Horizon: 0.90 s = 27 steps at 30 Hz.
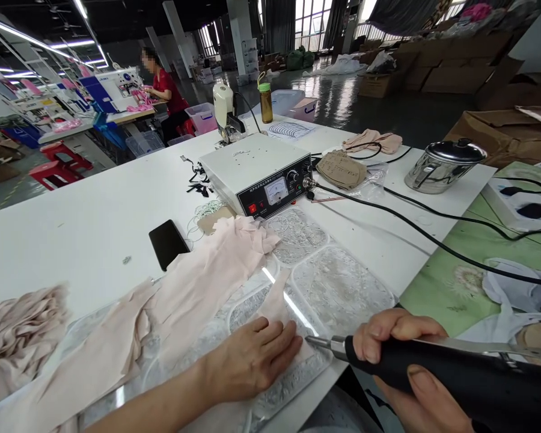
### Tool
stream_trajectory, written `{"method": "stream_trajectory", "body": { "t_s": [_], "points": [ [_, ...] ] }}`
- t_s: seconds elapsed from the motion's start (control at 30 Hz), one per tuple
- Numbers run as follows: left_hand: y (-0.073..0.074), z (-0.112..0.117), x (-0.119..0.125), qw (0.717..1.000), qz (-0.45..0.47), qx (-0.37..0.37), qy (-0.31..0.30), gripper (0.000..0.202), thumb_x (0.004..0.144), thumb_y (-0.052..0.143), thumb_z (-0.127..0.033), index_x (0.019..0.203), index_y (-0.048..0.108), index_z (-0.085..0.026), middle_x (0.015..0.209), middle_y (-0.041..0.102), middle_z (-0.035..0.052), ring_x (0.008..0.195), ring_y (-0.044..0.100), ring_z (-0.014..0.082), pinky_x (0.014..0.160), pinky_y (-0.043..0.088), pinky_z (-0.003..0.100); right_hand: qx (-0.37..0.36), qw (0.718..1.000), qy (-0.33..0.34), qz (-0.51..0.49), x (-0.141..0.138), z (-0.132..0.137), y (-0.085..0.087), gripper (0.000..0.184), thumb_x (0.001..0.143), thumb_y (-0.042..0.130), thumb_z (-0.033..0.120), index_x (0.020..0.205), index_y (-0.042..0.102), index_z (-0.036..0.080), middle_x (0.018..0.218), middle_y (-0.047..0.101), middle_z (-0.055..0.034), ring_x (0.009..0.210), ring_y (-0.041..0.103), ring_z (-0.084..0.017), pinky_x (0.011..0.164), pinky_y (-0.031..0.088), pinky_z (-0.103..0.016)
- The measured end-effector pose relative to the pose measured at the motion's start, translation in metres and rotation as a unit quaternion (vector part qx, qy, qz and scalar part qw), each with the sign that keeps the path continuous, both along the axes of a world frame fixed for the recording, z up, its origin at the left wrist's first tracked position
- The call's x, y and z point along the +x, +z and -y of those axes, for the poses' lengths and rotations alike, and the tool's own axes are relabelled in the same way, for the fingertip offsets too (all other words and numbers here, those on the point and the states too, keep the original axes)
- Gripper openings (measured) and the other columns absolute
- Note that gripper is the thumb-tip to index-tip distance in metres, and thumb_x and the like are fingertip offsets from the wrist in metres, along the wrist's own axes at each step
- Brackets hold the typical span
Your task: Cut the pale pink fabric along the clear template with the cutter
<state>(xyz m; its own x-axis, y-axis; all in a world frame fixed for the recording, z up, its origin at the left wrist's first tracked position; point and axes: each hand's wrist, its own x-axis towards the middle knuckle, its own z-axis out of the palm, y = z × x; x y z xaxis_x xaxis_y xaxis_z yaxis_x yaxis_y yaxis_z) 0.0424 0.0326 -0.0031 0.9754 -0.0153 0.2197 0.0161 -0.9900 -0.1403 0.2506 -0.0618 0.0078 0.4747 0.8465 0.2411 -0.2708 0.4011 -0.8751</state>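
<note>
Near the front edge of the table (112, 186), the left hand (252, 358) presses the small pink cloth (276, 300) (whether it pinches, I cannot tell), whose long axis runs toward the far edge. The right hand (399, 325) encloses the black tool (482, 379), its tip (321, 342) at the cloth's right side.

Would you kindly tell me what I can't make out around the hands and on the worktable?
All in the head view:
- Fabric piece: the part under the left hand is hidden by that hand.
- Black handheld tool: its rear end is cut off by the right edge.
- Control box: the smallest panel labels are too small to read.
- Metal pot: its lid and opaque wall hide any contents.
</note>
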Motion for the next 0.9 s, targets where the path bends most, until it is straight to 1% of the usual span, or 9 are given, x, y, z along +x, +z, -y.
{"method": "stream_trajectory", "body": {
  "t_s": [0.13,0.3,0.53,0.73,0.9],
  "points": [
    [0.0004,-0.0005,0.0007,1.000,0.003,-0.005,0.001,0.033,0.095,0.037,-0.006,0.118,0.059,-0.001,0.115,0.063,0.0210,0.087,0.061,0.0229,0.067,0.049,0.032,0.033,0.999,0.019,0.023,0.0006,-0.0020,-0.0017,0.011,0.083,0.058,0.036,0.086,0.057,0.026,0.077,0.051,-0.0009,0.055,0.054,-0.013,0.051,0.052,-0.031],
    [-0.0015,-0.0012,0.0004,1.000,0.004,-0.016,-0.002,0.033,0.095,0.036,-0.005,0.119,0.059,0.000,0.114,0.063,0.0214,0.087,0.061,0.0237,0.066,0.048,0.033,0.040,0.998,0.032,0.040,0.0026,-0.0034,-0.0048,0.010,0.084,0.059,0.034,0.085,0.056,0.025,0.077,0.053,-0.0012,0.056,0.055,-0.014,0.052,0.052,-0.033],
    [-0.0052,0.0003,-0.0023,1.000,-0.011,-0.012,0.008,0.031,0.095,0.042,-0.008,0.123,0.055,-0.002,0.119,0.060,0.0219,0.090,0.060,0.0226,0.070,0.046,0.033,0.020,0.998,0.041,0.049,0.0013,-0.0046,-0.0010,0.009,0.085,0.060,0.035,0.085,0.056,0.027,0.076,0.053,-0.0011,0.057,0.055,-0.014,0.053,0.053,-0.034],
    [-0.0054,0.0006,-0.0027,0.999,-0.006,-0.031,0.017,0.031,0.096,0.039,-0.009,0.120,0.057,-0.003,0.119,0.060,0.0210,0.088,0.058,0.0227,0.070,0.046,0.033,0.019,0.999,0.030,0.034,-0.0015,-0.0064,-0.0002,0.010,0.084,0.060,0.036,0.087,0.057,0.027,0.076,0.052,-0.0017,0.057,0.055,-0.014,0.053,0.053,-0.033],
    [-0.0067,0.0013,-0.0044,0.999,0.003,-0.041,0.030,0.031,0.096,0.040,-0.011,0.121,0.056,-0.004,0.123,0.059,0.0206,0.091,0.057,0.0238,0.073,0.045,0.033,0.026,0.999,0.029,0.033,-0.0041,-0.0076,-0.0004,0.010,0.084,0.060,0.037,0.086,0.057,0.027,0.074,0.051,-0.0012,0.058,0.054,-0.014,0.055,0.053,-0.032]
  ]
}}
